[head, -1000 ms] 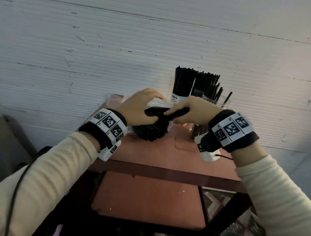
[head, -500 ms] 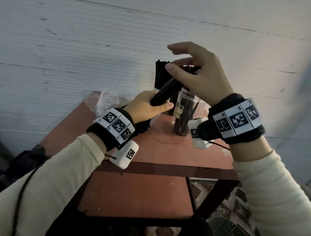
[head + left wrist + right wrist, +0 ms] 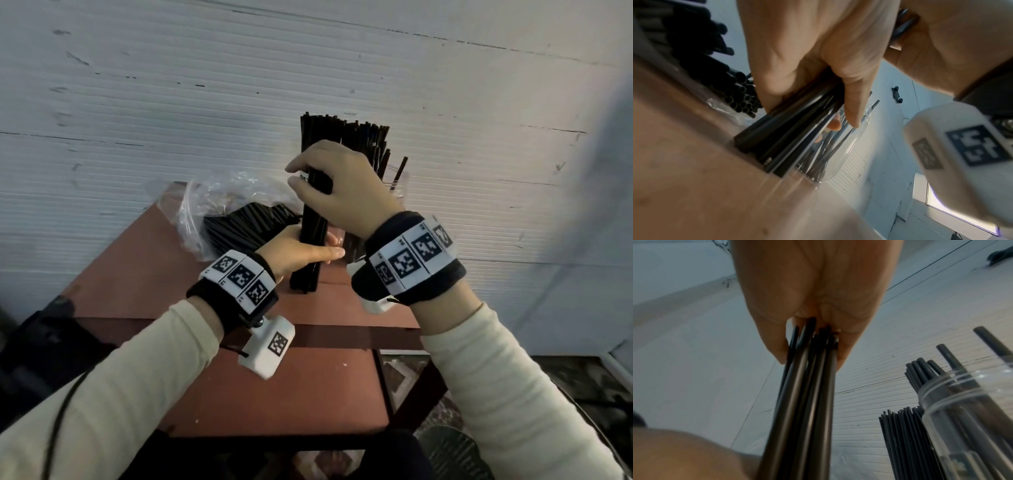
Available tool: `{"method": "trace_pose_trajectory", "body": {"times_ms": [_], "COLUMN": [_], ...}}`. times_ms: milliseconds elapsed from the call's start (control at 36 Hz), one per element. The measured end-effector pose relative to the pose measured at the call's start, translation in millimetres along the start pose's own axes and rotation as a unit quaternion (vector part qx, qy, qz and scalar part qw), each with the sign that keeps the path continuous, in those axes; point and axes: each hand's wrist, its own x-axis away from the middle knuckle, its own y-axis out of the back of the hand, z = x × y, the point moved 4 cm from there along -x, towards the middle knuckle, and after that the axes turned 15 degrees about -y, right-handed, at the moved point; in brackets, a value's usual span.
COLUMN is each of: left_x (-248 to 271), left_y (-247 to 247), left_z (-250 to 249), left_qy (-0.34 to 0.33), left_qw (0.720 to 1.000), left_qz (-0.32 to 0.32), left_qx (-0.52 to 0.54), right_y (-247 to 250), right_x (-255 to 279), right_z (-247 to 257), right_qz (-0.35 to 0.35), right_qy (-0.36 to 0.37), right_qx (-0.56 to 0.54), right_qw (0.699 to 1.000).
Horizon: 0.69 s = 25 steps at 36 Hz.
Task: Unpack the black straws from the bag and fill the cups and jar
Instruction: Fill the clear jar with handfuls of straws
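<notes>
A bundle of black straws point(image 3: 312, 221) stands upright with its lower ends on the red table point(image 3: 144, 274). My left hand point(image 3: 308, 251) grips the bundle low down and my right hand point(image 3: 317, 186) grips it higher up. In the left wrist view the straw ends point(image 3: 760, 146) touch the tabletop beside the clear jar point(image 3: 840, 146). The right wrist view shows my right hand's fingers point(image 3: 777, 344) closed on the bundle point(image 3: 807, 394). A clear plastic bag point(image 3: 219, 202) with more black straws point(image 3: 246, 226) lies at the left. Straw-filled cups point(image 3: 363, 140) stand behind; the jar point(image 3: 399, 181) is mostly hidden.
A white ribbed wall point(image 3: 171, 102) rises straight behind the table. Under the tabletop is a lower red shelf point(image 3: 274, 394) with a dark frame. A dark object point(image 3: 44, 342) sits at the lower left, and patterned floor point(image 3: 445, 411) shows at the right.
The bundle went from lying in the bag to being lifted and tilted near the jar; now it stands upright on the table. My right hand came down from its top onto its upper part.
</notes>
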Motion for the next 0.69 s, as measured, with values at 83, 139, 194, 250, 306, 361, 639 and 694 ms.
{"method": "trace_pose_trajectory", "body": {"times_ms": [83, 139, 194, 250, 306, 361, 639, 694], "left_x": [2, 2, 3, 4, 3, 2, 1, -4], "left_y": [-1, 1, 2, 2, 3, 3, -22, -27], "left_z": [-2, -6, -11, -17, -24, -33, -73, -73], "left_qy": [0.003, -0.001, -0.016, -0.038, -0.062, -0.083, -0.149, -0.132], "left_qw": [0.999, 0.999, 0.999, 0.999, 0.998, 0.995, 0.973, 0.976], "left_qz": [0.012, 0.007, 0.004, 0.007, 0.022, 0.047, 0.173, 0.169], "left_qx": [-0.033, -0.054, -0.04, -0.02, -0.02, -0.035, -0.024, -0.022], "right_y": [7, 16, 26, 35, 40, 41, 35, 47], "right_x": [3, 6, 8, 12, 15, 16, 26, 20], "right_z": [2, 2, -2, -10, -18, -26, -29, -31], "right_qz": [0.011, 0.007, -0.001, -0.011, -0.021, -0.014, 0.156, 0.122], "right_qy": [0.001, -0.005, -0.032, -0.073, -0.101, -0.113, -0.106, -0.104], "right_qx": [-0.028, -0.062, -0.103, -0.147, -0.156, -0.132, -0.124, -0.138], "right_qw": [1.0, 0.998, 0.994, 0.986, 0.982, 0.985, 0.974, 0.977]}}
